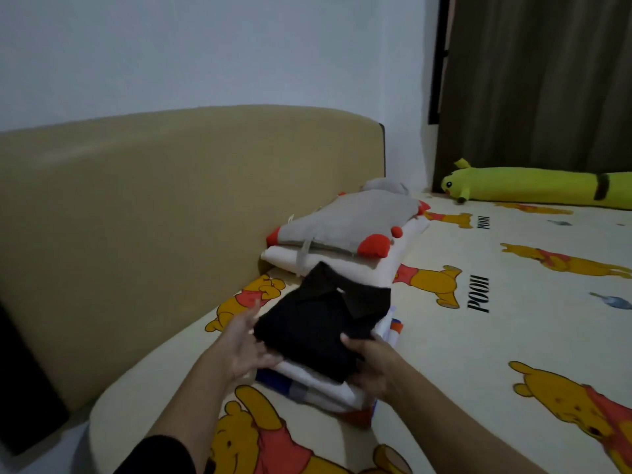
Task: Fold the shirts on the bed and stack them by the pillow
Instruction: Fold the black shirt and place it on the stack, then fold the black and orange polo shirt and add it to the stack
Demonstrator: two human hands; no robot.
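left hand [244,343] flat against stack's side, fingers straight | right hand [371,362] gripping black shirt [321,319] atop folded stack [318,388] on bed [478,354] | square edges, press down evenly (top layer looks loose) | pillow [345,248] just beyond

Folded black shirt [321,323] atop stack [321,388]

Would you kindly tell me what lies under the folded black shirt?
Under the black shirt lies a stack of folded shirts: white cloth with blue and red edges showing. How many there are cannot be told, since the black shirt and both hands cover most of it.
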